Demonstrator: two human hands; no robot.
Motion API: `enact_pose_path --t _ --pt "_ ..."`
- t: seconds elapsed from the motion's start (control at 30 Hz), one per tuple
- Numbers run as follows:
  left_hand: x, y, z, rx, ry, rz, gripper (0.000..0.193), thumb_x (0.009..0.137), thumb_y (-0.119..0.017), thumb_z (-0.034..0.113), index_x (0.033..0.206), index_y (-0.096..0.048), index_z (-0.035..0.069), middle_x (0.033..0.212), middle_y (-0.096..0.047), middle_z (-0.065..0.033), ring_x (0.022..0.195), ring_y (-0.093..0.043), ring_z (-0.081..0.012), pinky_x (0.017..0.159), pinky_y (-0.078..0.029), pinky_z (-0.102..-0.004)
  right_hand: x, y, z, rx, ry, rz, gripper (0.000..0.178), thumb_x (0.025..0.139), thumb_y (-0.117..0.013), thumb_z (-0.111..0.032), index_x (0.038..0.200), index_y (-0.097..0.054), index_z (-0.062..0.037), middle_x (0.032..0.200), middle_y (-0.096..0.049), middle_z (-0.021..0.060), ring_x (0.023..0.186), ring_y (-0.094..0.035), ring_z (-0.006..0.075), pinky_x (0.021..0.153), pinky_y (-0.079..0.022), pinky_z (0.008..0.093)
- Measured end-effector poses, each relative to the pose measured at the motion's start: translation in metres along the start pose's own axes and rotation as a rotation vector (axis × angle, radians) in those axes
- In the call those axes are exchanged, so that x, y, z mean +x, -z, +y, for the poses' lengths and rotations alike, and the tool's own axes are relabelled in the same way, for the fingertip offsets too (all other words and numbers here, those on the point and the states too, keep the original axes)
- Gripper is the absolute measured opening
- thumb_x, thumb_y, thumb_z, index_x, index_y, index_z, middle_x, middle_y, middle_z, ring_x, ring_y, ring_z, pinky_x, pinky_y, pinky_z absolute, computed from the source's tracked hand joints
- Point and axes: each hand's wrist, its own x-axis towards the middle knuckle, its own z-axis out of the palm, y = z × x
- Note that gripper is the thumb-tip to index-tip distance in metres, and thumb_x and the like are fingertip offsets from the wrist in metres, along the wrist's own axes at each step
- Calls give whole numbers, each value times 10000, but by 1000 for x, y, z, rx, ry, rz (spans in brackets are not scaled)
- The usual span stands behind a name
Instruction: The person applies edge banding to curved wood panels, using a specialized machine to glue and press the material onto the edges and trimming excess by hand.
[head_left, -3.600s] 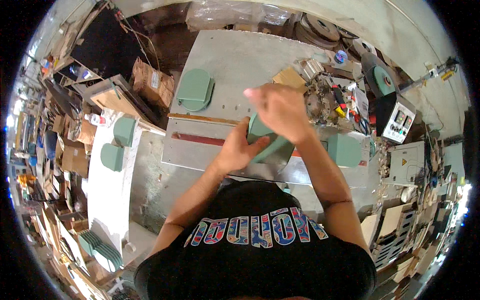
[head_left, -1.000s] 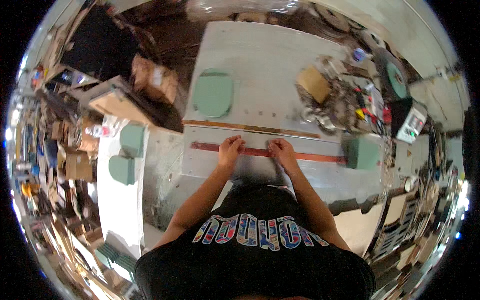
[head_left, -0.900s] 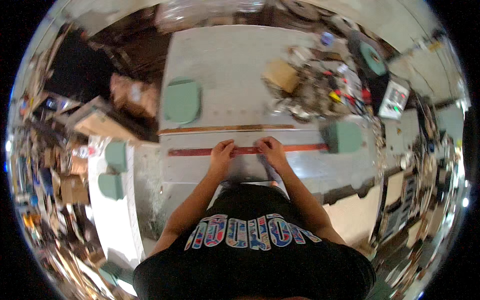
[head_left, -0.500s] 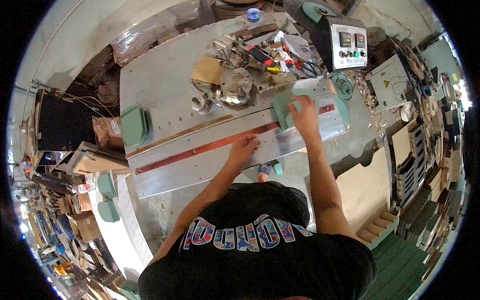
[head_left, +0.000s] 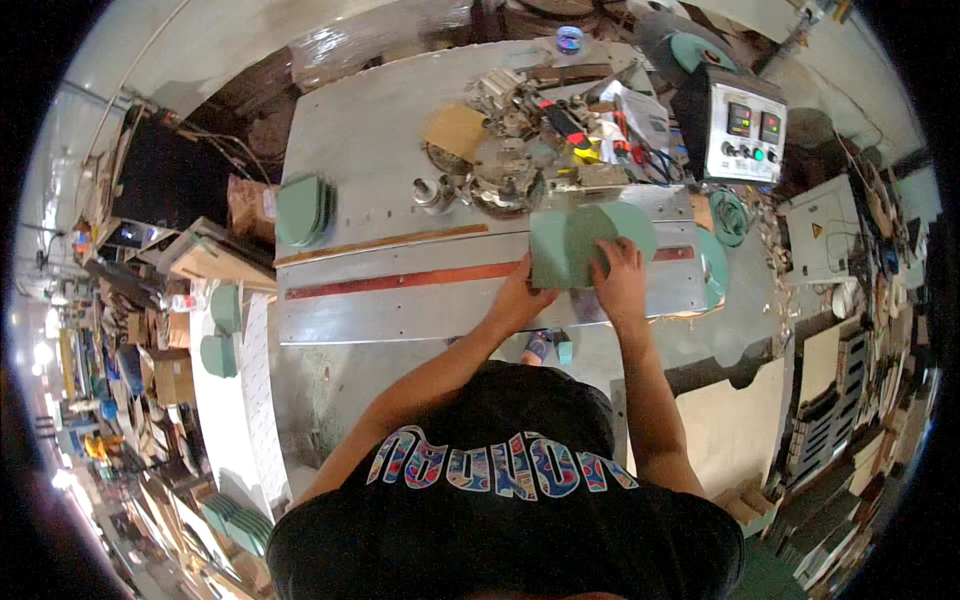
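Both hands are at a green, round-ended sheet piece [head_left: 562,240] above the metal work surface. A second green sheet [head_left: 632,218] overlaps it and shows at its right. My left hand [head_left: 522,302] grips the lower left corner of the piece, its fingers partly hidden behind the edge. On the right, my right hand [head_left: 620,275] pinches the piece near its lower right edge with bent fingers. Beneath runs a long reddish strip [head_left: 420,279] set along the metal plate [head_left: 430,315], partly covered by the sheets.
A stack of green pieces [head_left: 303,210] sits at the table's left. Beyond my hands lie metal parts [head_left: 505,180] and hand tools [head_left: 568,125]. A control box [head_left: 747,130] stands far right. More green pieces [head_left: 218,355] rest on a white surface at left.
My left hand has moved right from the strip to the green piece and taken its corner. My right hand has shifted to its lower right edge. The whole view has turned slightly.
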Motion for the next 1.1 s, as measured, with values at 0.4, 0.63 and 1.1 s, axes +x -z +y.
enact_pose_path --t 0.4,0.63,1.1 --pt "-32 137 -87 624 -43 209 911 785 -945 341 1569 -533 128 1311 -619 -158 1248 -590 -382 1086 -484 -508 -19 -122 -85 282 85 -139 425 936 -780 -236 1337 -681 -136 1468 -513 255 1363 -484 474 1161 -418 574" --pt "-16 176 -114 743 -145 120 886 816 -919 403 1559 -544 97 1319 -610 -136 1272 -572 -364 1114 -449 -519 -28 -159 -110 224 53 36 479 936 -751 -213 1397 -643 -139 1441 -538 225 1340 -500 451 1143 -393 579" --pt "102 252 -31 315 -642 566 116 923 -767 145 1037 -784 127 1091 -699 -140 1021 -655 -374 905 -521 -499 -27 -172 -127 35 -81 42 634 951 -710 -312 1529 -524 -133 1395 -573 198 1271 -520 439 1131 -361 605"
